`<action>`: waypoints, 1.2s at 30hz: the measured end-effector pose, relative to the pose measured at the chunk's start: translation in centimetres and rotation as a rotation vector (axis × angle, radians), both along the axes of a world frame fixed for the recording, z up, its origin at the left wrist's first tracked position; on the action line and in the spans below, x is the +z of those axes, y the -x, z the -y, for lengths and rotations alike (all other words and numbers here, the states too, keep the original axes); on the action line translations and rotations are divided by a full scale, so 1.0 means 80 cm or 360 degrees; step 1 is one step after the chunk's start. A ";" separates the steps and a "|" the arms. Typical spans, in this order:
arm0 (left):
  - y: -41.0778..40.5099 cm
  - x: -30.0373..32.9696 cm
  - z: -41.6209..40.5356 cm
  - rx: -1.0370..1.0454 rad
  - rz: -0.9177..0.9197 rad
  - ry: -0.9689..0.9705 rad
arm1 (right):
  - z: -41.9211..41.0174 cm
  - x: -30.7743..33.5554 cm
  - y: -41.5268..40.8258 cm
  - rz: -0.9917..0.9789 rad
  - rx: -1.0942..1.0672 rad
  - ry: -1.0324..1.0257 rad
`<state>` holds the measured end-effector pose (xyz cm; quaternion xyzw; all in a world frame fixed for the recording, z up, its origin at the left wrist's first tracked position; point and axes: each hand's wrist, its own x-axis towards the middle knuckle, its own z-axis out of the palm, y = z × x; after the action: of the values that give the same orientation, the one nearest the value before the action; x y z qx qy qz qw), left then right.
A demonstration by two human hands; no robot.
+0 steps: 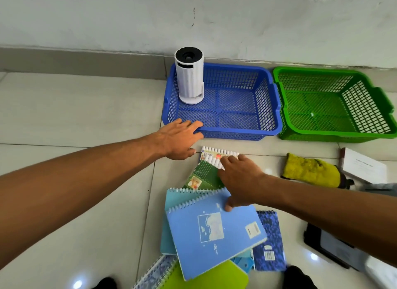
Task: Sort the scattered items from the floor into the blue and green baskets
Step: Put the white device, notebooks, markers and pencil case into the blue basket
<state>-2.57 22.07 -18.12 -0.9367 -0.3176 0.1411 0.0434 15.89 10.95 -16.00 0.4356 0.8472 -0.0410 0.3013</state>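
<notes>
The blue basket (268, 99) stands by the wall with a white cylinder (190, 75) upright in its far left corner. The green basket (335, 136) sits empty right beside it. My left hand (178, 140) grips the blue basket's near left rim. My right hand (240, 179) rests on a green pack of white-capped markers (206, 172), fingers spread over it and thumb touching a light blue spiral notebook (214, 235). Whether the hand grips the pack is unclear. More notebooks lie under and around the notebook: teal (171, 199), dark blue patterned (269, 241), lime green (217, 280).
A yellow-green cloth pouch (309, 170) and a white box (363, 165) lie on the tiled floor at right. A dark tablet-like item (330, 248) lies near the right edge under my forearm. A grey skirting and white wall run behind the baskets.
</notes>
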 end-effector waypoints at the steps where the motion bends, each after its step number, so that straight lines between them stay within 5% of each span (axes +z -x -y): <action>1: -0.001 0.000 -0.001 -0.0002 -0.0008 0.0004 | 0.002 0.001 0.001 0.0061 0.0001 0.0014; 7: -0.001 -0.001 -0.002 -0.0032 -0.0018 -0.0026 | 0.031 -0.010 0.002 -0.0367 0.0180 -0.0229; 17: 0.004 0.006 -0.012 -0.0008 0.0314 0.0209 | 0.024 -0.018 0.014 -0.0644 -0.0539 0.0320; 23: 0.041 -0.003 -0.027 0.0353 0.0547 0.0028 | -0.002 0.009 0.010 -0.0760 -0.0440 0.0679; 26: 0.057 -0.006 -0.038 0.0399 0.0525 -0.0178 | -0.031 0.038 -0.002 -0.0977 -0.0365 0.0546; 29: 0.061 0.003 -0.048 0.0474 0.0525 -0.0065 | -0.071 0.074 -0.026 -0.1275 -0.0478 0.0310; 36: 0.049 -0.002 -0.063 0.0675 0.0581 -0.0263 | -0.172 0.135 -0.094 -0.1831 -0.1295 -0.0203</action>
<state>-6.46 27.10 -18.30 -0.8526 -0.5193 -0.0501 0.0313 23.38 24.73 -5.22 0.6436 0.6428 -0.3244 -0.2596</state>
